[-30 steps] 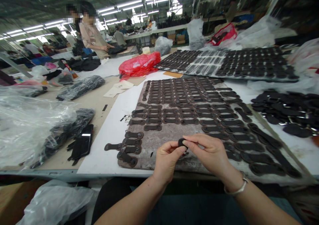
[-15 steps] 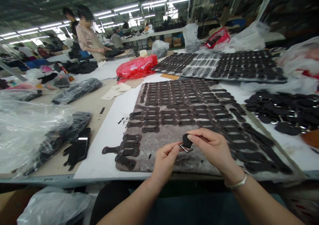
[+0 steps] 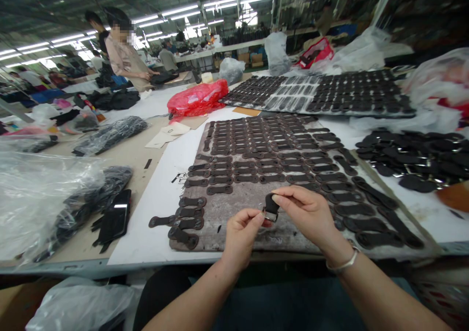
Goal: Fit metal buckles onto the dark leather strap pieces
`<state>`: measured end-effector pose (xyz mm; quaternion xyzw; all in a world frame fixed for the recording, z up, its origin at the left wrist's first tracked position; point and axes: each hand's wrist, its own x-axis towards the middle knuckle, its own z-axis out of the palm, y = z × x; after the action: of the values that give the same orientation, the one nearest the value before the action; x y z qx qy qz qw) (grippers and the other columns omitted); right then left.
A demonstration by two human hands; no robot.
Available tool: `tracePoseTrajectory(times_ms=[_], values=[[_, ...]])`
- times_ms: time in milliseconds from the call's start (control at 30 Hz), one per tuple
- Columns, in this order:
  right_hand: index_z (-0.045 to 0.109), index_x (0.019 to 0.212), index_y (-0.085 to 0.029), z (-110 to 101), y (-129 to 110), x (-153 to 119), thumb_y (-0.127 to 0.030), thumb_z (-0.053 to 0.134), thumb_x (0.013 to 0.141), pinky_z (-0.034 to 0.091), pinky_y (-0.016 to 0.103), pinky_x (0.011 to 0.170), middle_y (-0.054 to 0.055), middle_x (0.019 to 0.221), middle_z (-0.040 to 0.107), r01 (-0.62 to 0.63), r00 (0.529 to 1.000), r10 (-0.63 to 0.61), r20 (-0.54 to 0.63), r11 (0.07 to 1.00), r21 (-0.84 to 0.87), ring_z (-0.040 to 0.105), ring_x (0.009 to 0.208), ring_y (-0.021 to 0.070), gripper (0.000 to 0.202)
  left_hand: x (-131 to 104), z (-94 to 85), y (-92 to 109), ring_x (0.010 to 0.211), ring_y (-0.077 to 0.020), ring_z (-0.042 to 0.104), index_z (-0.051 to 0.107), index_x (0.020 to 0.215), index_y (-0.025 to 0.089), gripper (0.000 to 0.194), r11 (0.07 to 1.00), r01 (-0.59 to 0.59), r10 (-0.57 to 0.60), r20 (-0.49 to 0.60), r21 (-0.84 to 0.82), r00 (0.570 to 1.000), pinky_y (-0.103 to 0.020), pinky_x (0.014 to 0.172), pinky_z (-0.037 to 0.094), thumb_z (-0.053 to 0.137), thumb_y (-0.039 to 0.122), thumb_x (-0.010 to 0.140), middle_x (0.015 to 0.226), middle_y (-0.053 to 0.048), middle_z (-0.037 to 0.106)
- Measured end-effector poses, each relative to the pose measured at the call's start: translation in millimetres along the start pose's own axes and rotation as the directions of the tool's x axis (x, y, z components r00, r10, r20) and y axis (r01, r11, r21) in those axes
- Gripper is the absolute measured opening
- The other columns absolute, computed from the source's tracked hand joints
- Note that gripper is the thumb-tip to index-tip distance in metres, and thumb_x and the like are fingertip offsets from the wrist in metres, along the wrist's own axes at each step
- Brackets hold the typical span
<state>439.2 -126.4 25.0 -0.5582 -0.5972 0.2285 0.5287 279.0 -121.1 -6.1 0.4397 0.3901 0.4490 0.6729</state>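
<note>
Left hand (image 3: 240,233), grip pinching a metal buckle (image 3: 271,218); right hand (image 3: 309,216), grip pinching a black tab (image 3: 271,204); joining them seems underway; next calls for steady alignment

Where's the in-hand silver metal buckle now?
Head view, below and right of centre: the silver rectangular metal buckle is pinched by the left hand, under the black rounded leather-like tab in the right hand.

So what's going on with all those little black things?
A person is working with both hands. The right hand pinches a small black strap, and the left hand is at the metal buckle on it. They are held up over a grey board with rows of dark strips. A pile of black straps and buckles lies to the right.
</note>
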Motion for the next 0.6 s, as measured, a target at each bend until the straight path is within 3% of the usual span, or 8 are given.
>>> tracePoseTrajectory(times_ms=[100, 200, 267, 400, 600], values=[[0.07, 0.087, -0.02, 1, 1, 0, -0.029, 0.064, 0.08, 0.053, 0.031, 0.072, 0.004, 0.084, 0.07, -0.041, 0.999, 0.041, 0.011, 0.998, 0.049, 0.064, 0.077, 0.0191, 0.012, 2, -4.3, 4, 0.086, -0.0216, 0.065, 0.069, 0.091, 0.014, 0.026, 1.0, -0.006, 0.006, -0.001, -0.016, 1.0, -0.035, 0.086, 0.045, 0.058, 0.036, 0.082, 0.088, -0.009, 0.072], [0.07, 0.086, -0.02, 2, -1, 0, -0.028, 0.064, 0.08, 0.053, 0.031, 0.071, 0.004, 0.084, 0.07, -0.049, 0.998, 0.046, 0.041, 0.996, 0.078, 0.065, 0.077, 0.0191, 0.012, 5, -10.3, 10, 0.1, -0.024, 0.061, 0.067, 0.106, 0.016, 0.034, 0.994, -0.101, 0.105, -0.073, 0.051, 0.992, -0.037, 0.095, 0.04, 0.061, 0.036, 0.08, 0.101, -0.01, 0.07], [0.07, 0.085, -0.02, 5, -3, -2, -0.027, 0.064, 0.081, 0.052, 0.03, 0.07, 0.003, 0.083, 0.07, -0.026, 0.997, 0.02, 0.076, 0.997, 0.076, 0.064, 0.076, 0.0188, 0.01, 6, -12.9, 13, 0.102, -0.0235, 0.06, 0.067, 0.107, 0.018, 0.034, 0.976, -0.165, 0.171, -0.031, 0.145, 0.985, -0.036, 0.096, 0.04, 0.065, 0.033, 0.077, 0.104, -0.009, 0.07], [0.07, 0.084, -0.02, 9, -8, -4, -0.023, 0.063, 0.081, 0.051, 0.028, 0.07, 0.003, 0.082, 0.07, 0.043, 0.992, -0.048, 0.121, 0.998, 0.05, 0.064, 0.076, 0.0177, 0.008, 5, -13.5, 15, 0.091, -0.0217, 0.062, 0.072, 0.095, 0.018, 0.024, 0.918, -0.195, 0.165, 0.116, 0.344, 0.979, -0.032, 0.086, 0.045, 0.068, 0.03, 0.075, 0.096, -0.007, 0.071], [0.07, 0.085, -0.021, 10, -14, -5, -0.018, 0.062, 0.082, 0.05, 0.026, 0.068, 0.001, 0.081, 0.07, 0.175, 0.973, -0.174, 0.151, 0.985, 0.011, 0.064, 0.074, 0.0161, 0.009, 3, -11.4, 16, 0.073, -0.0181, 0.062, 0.073, 0.08, 0.015, 0.016, 0.921, -0.138, 0.106, 0.107, 0.364, 0.989, -0.028, 0.073, 0.047, 0.064, 0.027, 0.077, 0.076, -0.005, 0.071]])
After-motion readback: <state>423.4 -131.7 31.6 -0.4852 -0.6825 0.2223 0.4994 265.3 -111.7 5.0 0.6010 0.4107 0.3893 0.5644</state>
